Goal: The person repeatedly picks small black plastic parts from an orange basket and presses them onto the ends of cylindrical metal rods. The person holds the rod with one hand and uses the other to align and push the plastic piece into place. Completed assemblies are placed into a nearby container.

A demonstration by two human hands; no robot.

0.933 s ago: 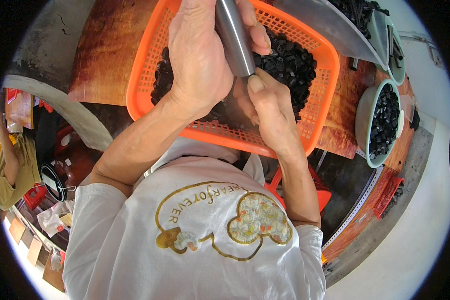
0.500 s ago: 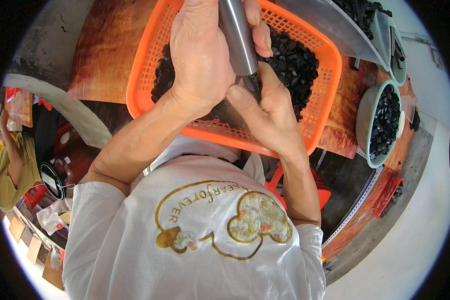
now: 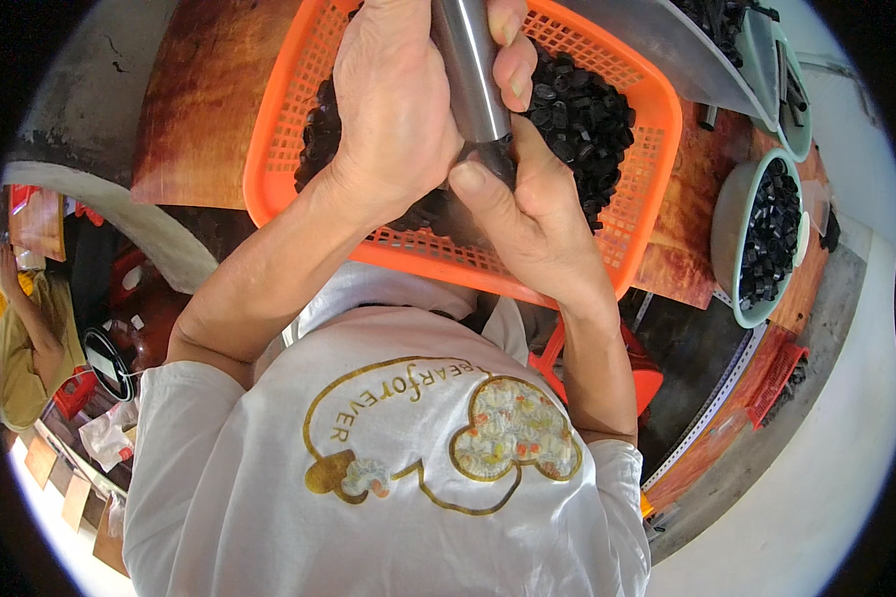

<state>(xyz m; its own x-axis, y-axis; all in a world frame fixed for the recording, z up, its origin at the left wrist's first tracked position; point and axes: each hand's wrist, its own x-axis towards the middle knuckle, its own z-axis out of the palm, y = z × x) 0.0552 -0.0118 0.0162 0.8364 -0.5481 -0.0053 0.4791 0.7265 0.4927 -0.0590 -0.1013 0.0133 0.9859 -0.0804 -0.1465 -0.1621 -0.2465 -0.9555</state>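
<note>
My left hand is wrapped round a grey metal cylindrical tool, which slants down toward my right hand. With thumb and bent fingers my right hand grips a small dark part at the tool's lower end; its exact kind is mostly hidden by the fingers. Both hands are over an orange plastic basket, which sits close in front of my body. Many small black plastic pieces fill the basket.
A pale green bowl of black pieces stands at the right. Behind it are a translucent sheet-like container and another green container. A wooden board lies under the basket's left. Farther right is a red basket; a person sits far left.
The tool has shifted slightly down, and its narrow tip, visible before, is now hidden at the part. My left hand has moved a little left; the right keeps its grip.
</note>
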